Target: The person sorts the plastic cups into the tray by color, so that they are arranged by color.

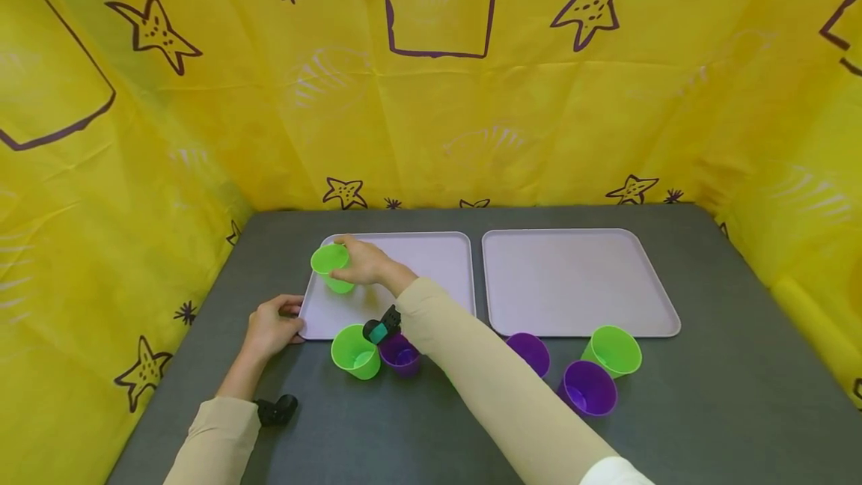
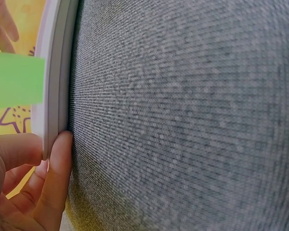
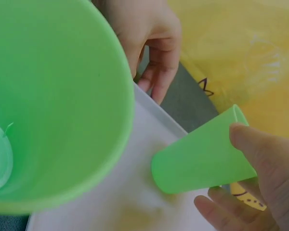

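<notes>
Over the left part of the left tray (image 1: 417,283), my right hand (image 1: 369,263) holds a light green plastic cup (image 1: 330,259) with thumb and fingers near its rim. In the right wrist view that cup (image 3: 202,159) is tilted, its base close over the tray. My left hand (image 1: 268,329) grips the same tray at its near left corner. The left wrist view shows the thumb and a finger pinching the tray's rim (image 2: 58,86). Just in front of the tray stand another green cup (image 1: 355,354) and a purple cup (image 1: 402,359), which the right wrist camera partly covers.
A second pale tray (image 1: 575,283) lies to the right. By its near edge stand a purple cup (image 1: 530,352), partly behind my right sleeve, a green cup (image 1: 613,352) and another purple cup (image 1: 587,389). Yellow patterned cloth (image 1: 431,118) surrounds the dark grey table (image 1: 727,395).
</notes>
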`<state>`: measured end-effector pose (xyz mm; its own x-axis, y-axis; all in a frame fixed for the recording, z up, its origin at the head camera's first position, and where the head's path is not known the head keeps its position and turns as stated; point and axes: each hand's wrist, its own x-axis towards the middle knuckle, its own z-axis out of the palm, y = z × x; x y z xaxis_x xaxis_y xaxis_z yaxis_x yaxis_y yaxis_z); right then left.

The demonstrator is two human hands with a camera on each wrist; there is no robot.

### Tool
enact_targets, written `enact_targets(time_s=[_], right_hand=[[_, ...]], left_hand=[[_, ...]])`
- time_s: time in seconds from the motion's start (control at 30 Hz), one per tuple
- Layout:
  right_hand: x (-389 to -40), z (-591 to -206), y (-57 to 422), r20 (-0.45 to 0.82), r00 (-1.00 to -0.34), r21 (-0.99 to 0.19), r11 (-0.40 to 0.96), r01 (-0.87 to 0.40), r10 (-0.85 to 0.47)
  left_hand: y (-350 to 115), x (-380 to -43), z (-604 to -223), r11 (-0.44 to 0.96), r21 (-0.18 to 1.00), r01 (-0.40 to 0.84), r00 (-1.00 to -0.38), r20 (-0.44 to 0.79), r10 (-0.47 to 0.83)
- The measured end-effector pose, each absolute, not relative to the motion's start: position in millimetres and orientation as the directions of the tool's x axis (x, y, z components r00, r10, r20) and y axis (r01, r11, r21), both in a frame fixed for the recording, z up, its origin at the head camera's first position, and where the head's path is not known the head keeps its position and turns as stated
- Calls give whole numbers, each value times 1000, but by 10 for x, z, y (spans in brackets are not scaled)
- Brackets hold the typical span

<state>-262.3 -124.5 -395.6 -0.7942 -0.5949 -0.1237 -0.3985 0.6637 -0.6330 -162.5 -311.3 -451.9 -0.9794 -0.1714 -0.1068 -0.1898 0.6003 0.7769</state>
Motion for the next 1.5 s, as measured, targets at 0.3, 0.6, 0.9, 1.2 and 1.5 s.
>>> enact_targets(time_s=[0.3,0.6,0.9,1.2,1.5], right_hand=[[-2614,-3910,-1214,-93,-779,-582,669,-462,-620],[-2640,-3772,-1105,-60,-717,-540,627,-562,-694],[-2559,-3584,-967,14,-628,-545,521,-657,-778],[-2413,-3508,-841,84,-486,-529,375,-762,-870],[-2281,-3515,-702,42,-382,-583,287,-760,-923]], left_hand=[[-3077,-1640,-4532,602,779,-172,-982,-91,-163],[-3069,-1636,-4515,602,779,-175,-982,-91,-168],[-3086,-1613,-4513,594,784,-179,-982,-101,-161],[-3085,-1612,-4525,596,783,-180,-981,-103,-162],[-3104,-1618,-4525,604,775,-189,-980,-108,-168]])
